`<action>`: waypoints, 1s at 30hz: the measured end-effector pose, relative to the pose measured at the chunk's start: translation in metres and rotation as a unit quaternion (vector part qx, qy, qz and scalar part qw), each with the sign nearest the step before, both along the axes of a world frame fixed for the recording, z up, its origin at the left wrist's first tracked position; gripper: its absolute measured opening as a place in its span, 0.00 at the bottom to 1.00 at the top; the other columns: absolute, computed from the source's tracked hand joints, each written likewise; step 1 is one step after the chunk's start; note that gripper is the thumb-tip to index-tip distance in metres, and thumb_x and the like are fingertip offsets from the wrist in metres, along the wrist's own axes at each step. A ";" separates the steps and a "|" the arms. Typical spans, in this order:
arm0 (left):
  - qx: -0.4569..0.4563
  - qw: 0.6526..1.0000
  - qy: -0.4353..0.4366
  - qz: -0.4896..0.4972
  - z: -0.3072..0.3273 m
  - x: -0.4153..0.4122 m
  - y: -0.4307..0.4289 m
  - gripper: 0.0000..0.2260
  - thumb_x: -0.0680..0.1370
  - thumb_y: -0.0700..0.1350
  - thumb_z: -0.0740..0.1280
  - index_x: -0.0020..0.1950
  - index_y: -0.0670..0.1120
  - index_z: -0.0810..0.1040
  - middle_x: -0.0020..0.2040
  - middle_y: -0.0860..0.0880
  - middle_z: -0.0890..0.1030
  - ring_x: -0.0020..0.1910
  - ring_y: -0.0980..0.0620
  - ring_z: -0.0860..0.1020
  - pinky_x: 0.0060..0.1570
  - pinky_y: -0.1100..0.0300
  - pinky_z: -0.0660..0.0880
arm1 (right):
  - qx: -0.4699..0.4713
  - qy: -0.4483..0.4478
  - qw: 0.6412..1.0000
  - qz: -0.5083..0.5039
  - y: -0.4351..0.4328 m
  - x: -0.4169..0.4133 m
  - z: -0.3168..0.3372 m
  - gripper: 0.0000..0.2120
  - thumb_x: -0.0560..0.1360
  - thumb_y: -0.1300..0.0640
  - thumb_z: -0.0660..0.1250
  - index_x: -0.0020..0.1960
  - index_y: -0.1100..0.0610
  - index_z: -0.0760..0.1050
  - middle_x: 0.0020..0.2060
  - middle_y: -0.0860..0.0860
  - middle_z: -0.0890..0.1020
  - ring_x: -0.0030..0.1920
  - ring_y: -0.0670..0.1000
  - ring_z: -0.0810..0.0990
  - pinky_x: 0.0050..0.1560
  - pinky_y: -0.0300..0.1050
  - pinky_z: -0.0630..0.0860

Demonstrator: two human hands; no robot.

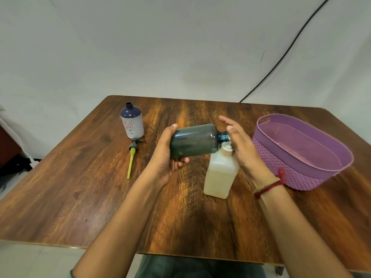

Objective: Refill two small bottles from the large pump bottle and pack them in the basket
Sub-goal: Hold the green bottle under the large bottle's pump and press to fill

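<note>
Over the pump bottle (pixel 219 173), the left hand (pixel 164 155) gripped the light-looking, slick dark bottle (pixel 193 140) mid-body, right hand (pixel 241 149) flat on top

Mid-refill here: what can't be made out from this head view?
Head view:
- Pump head of the large pump bottle: mostly covered by the right hand; whether liquid flows is unclear.
- Fill level in the dark bottle, gripped by the left hand: tinted wall hides it.
- Label on the white bottle: too small to read.
- Floor of the basket, near side: behind its near wall.
</note>
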State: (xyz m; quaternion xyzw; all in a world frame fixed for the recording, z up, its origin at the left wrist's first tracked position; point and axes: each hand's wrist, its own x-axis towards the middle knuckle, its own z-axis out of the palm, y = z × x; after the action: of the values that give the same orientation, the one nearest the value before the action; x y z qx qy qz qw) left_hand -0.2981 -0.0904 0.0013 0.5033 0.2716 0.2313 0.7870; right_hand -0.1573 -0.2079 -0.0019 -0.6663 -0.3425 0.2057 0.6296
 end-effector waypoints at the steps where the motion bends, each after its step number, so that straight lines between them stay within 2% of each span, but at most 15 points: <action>1: 0.000 1.000 -0.004 -0.004 0.002 -0.001 0.000 0.20 0.78 0.59 0.59 0.56 0.44 0.74 0.40 0.45 0.80 0.23 0.55 0.74 0.20 0.69 0.70 | -0.014 0.007 1.000 0.006 0.000 0.000 0.003 0.14 0.82 0.50 0.52 0.59 0.45 0.75 0.60 0.48 0.75 0.56 0.49 0.77 0.54 0.46 0.76; 3: -0.004 1.000 -0.015 -0.013 0.005 -0.003 0.000 0.19 0.78 0.59 0.60 0.55 0.44 0.74 0.39 0.45 0.81 0.24 0.54 0.75 0.22 0.68 0.72 | -0.030 0.064 0.997 0.014 0.001 0.002 0.008 0.16 0.81 0.48 0.52 0.53 0.50 0.78 0.49 0.51 0.81 0.46 0.48 0.80 0.46 0.42 0.77; 4: -0.007 1.000 -0.020 -0.014 0.007 -0.004 0.000 0.18 0.78 0.59 0.60 0.55 0.44 0.74 0.39 0.45 0.81 0.24 0.54 0.75 0.23 0.68 0.73 | -0.040 0.083 0.996 0.018 0.002 0.004 0.010 0.16 0.81 0.47 0.53 0.52 0.52 0.78 0.46 0.52 0.81 0.44 0.49 0.80 0.45 0.42 0.76; 9: -0.003 1.000 -0.015 -0.026 0.012 -0.005 0.002 0.20 0.78 0.59 0.60 0.56 0.43 0.75 0.38 0.44 0.81 0.24 0.54 0.76 0.24 0.68 0.74 | -0.086 0.115 0.989 0.042 0.001 0.010 0.017 0.17 0.80 0.47 0.56 0.55 0.56 0.78 0.45 0.54 0.81 0.42 0.48 0.80 0.43 0.42 0.74; 11: -0.006 0.999 -0.011 -0.035 0.014 -0.006 0.003 0.20 0.78 0.59 0.60 0.55 0.43 0.75 0.36 0.45 0.82 0.24 0.54 0.76 0.23 0.68 0.74 | -0.111 0.126 0.983 0.074 -0.002 0.013 0.027 0.15 0.80 0.48 0.57 0.52 0.56 0.78 0.43 0.53 0.81 0.41 0.47 0.80 0.43 0.41 0.75; 15: -0.017 0.999 -0.007 -0.043 0.020 -0.006 0.005 0.18 0.77 0.58 0.62 0.53 0.44 0.75 0.34 0.45 0.83 0.23 0.53 0.76 0.23 0.67 0.74 | -0.205 0.065 0.975 0.065 0.007 0.026 0.057 0.20 0.79 0.41 0.55 0.46 0.51 0.80 0.45 0.50 0.82 0.49 0.52 0.78 0.56 0.50 0.70; 19: -0.024 0.999 -0.005 -0.040 0.024 -0.007 0.006 0.17 0.76 0.58 0.64 0.51 0.44 0.75 0.35 0.45 0.83 0.24 0.52 0.78 0.24 0.66 0.76 | -0.306 -0.046 0.949 0.058 0.033 0.029 0.067 0.17 0.80 0.44 0.56 0.52 0.53 0.78 0.50 0.50 0.81 0.54 0.53 0.77 0.62 0.55 0.70; 20: -0.023 0.999 -0.005 -0.042 0.024 -0.007 0.007 0.17 0.76 0.58 0.64 0.51 0.44 0.75 0.35 0.45 0.84 0.24 0.52 0.78 0.24 0.66 0.76 | -0.331 -0.047 0.940 0.069 0.038 0.029 0.066 0.14 0.80 0.46 0.57 0.53 0.53 0.77 0.49 0.51 0.81 0.51 0.52 0.79 0.60 0.53 0.72; 22: -0.021 0.999 0.001 -0.043 0.024 -0.008 0.007 0.17 0.76 0.58 0.64 0.51 0.45 0.75 0.34 0.45 0.84 0.24 0.52 0.78 0.24 0.66 0.75 | -0.368 -0.042 0.925 0.087 0.041 0.026 0.064 0.11 0.80 0.51 0.57 0.53 0.55 0.76 0.43 0.53 0.81 0.39 0.50 0.79 0.47 0.45 0.75; 23: -0.022 0.999 0.005 -0.044 0.024 -0.008 0.008 0.17 0.76 0.58 0.64 0.51 0.45 0.75 0.34 0.45 0.84 0.24 0.52 0.78 0.24 0.66 0.75 | -0.379 -0.042 0.920 0.088 0.042 0.025 0.063 0.11 0.80 0.53 0.57 0.53 0.57 0.76 0.41 0.54 0.81 0.35 0.49 0.78 0.42 0.43 0.75; 24: -0.025 0.999 0.008 -0.046 0.024 -0.009 0.008 0.17 0.76 0.59 0.64 0.51 0.45 0.75 0.34 0.45 0.84 0.23 0.52 0.78 0.23 0.66 0.75 | -0.386 -0.044 0.917 0.087 0.042 0.025 0.063 0.12 0.80 0.54 0.57 0.54 0.58 0.76 0.41 0.54 0.81 0.35 0.49 0.78 0.41 0.44 0.75; 26: -0.027 0.998 0.008 -0.049 0.024 -0.009 0.009 0.19 0.75 0.61 0.63 0.52 0.45 0.75 0.34 0.44 0.84 0.23 0.52 0.78 0.24 0.66 0.75 | -0.398 -0.061 0.911 0.089 0.043 0.025 0.062 0.12 0.80 0.54 0.57 0.54 0.59 0.75 0.45 0.56 0.81 0.42 0.52 0.79 0.50 0.48 0.77; 28: -0.026 0.998 -0.006 -0.052 0.023 -0.011 0.011 0.21 0.76 0.62 0.61 0.51 0.45 0.75 0.34 0.44 0.83 0.23 0.52 0.78 0.25 0.66 0.76 | -0.413 -0.082 0.903 0.083 0.044 0.024 0.062 0.12 0.80 0.54 0.56 0.52 0.58 0.75 0.50 0.58 0.80 0.51 0.56 0.78 0.59 0.55 0.74; 30: -0.024 0.998 -0.024 -0.057 0.022 -0.011 0.013 0.21 0.76 0.62 0.60 0.51 0.44 0.75 0.35 0.44 0.83 0.23 0.53 0.77 0.25 0.67 0.76 | -0.412 -0.080 0.905 0.073 0.045 0.022 0.059 0.12 0.80 0.54 0.55 0.50 0.59 0.74 0.51 0.59 0.80 0.52 0.57 0.77 0.61 0.55 0.73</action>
State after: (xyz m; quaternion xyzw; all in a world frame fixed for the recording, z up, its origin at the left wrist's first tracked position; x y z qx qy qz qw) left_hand -0.3095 -0.0772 0.0234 0.4932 0.2284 0.1912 0.8173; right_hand -0.1349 -0.1628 0.0575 -0.8537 -0.3241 0.3201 0.2524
